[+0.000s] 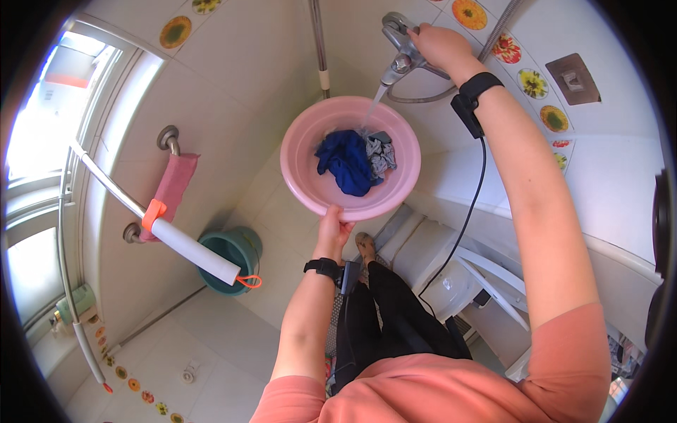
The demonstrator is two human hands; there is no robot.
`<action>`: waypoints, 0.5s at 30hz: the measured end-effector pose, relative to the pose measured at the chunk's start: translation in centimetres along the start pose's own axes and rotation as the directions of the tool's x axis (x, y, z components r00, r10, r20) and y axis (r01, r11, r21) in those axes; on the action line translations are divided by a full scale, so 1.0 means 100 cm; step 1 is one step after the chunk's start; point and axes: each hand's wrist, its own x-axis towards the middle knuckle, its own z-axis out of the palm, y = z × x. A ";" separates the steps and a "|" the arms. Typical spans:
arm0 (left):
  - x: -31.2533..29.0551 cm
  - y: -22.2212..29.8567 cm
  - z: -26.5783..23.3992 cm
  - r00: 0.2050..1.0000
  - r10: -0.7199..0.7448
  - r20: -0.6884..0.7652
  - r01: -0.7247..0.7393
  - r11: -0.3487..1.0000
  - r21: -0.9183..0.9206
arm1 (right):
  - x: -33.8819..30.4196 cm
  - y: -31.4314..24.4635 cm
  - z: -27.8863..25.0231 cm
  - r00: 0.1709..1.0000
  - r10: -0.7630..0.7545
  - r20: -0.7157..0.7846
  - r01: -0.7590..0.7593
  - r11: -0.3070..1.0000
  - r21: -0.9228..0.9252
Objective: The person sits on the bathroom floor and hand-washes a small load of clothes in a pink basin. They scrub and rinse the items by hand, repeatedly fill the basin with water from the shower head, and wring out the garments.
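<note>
A pink plastic basin (300,187) is held by its near rim in my left hand (333,229), thumb over the edge and fingers beneath. Inside lie a dark blue cloth (345,161) and a grey patterned cloth (381,156), both bunched up. Above the basin's far side is a chrome wall faucet (400,63), and a stream of water (376,102) falls from its spout into the basin. My right hand (441,48) is closed around the faucet's lever at the top. Each of my wrists carries a black strap with a small device.
A green bucket (243,243) stands on the floor to the left. A white pole (197,250) with an orange loop crosses in front of it. A pink cloth (176,187) covers the wall grab bar. At right is a white folding chair (451,285); a black cable (474,204) hangs from my right wrist.
</note>
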 end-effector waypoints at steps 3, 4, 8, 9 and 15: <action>-0.023 0.001 -0.005 0.999 0.023 0.044 -0.022 0.999 -0.025 | 0.000 0.000 -0.003 0.997 0.036 0.072 -0.039 0.998 0.040; -0.027 0.002 -0.006 0.999 -0.001 0.034 0.001 1.000 -0.001 | 0.000 0.000 -0.004 0.991 0.060 0.119 -0.068 0.996 0.064; -0.007 0.006 -0.005 0.995 0.021 0.096 -0.018 0.999 -0.027 | 0.001 0.002 0.000 0.999 0.002 0.048 -0.003 1.000 0.014; 0.004 0.006 -0.003 0.976 0.065 0.207 -0.058 0.997 -0.043 | 0.001 0.003 0.002 0.999 0.000 0.039 0.000 1.000 0.002; 0.032 -0.006 -0.003 0.995 0.097 0.021 -0.095 0.992 -0.081 | 0.004 0.007 0.007 1.000 -0.022 0.014 0.023 0.997 -0.069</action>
